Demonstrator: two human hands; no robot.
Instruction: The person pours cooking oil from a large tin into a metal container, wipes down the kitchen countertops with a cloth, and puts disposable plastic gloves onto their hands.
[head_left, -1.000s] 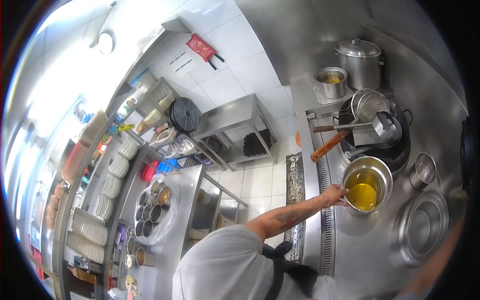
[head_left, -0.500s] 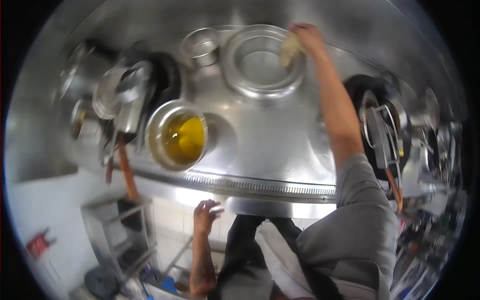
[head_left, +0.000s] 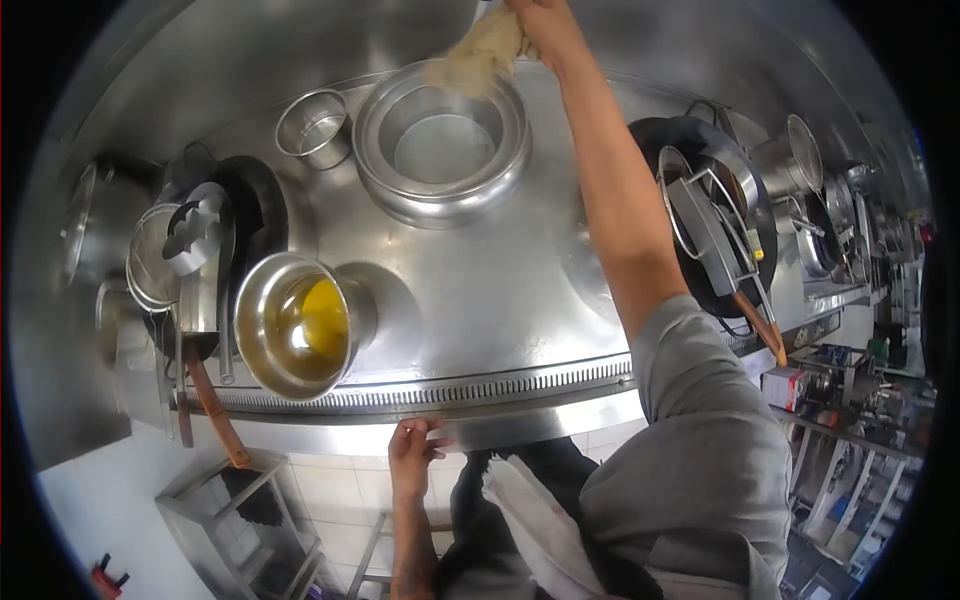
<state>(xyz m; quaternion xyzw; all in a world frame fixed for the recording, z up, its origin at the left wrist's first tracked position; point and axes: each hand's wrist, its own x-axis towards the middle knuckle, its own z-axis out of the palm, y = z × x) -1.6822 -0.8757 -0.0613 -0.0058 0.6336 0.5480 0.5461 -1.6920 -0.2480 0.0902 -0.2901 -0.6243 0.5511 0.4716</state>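
Observation:
My right hand (head_left: pixel 545 28) is closed on a beige cloth (head_left: pixel 482 55) at the top edge of the view. The cloth hangs over the far rim of a wide metal pot (head_left: pixel 378 182), which holds a clear liquid; whether they touch I cannot tell. Low at the counter's front edge, my left hand (head_left: pixel 412 455) is empty with its fingers loosely apart. Left of centre, a steel bowl (head_left: pixel 262 335) contains yellow liquid. A small steel pot (head_left: pixel 313 128) stands left of the wide pot.
At left, a dark wok (head_left: pixel 258 190) carries strainers and a wooden-handled utensil (head_left: pixel 215 410). Another dark wok (head_left: pixel 640 135) at right bears metal utensils and a wooden handle (head_left: pixel 762 325). A slotted grate (head_left: pixel 470 388) follows the counter's front. Below left stands a metal rack (head_left: pixel 235 520).
My right hand has gone up and left with the cloth, from the wide pot's right rim to beyond its far rim. The camera view has shifted. My left hand remains low by the counter edge.

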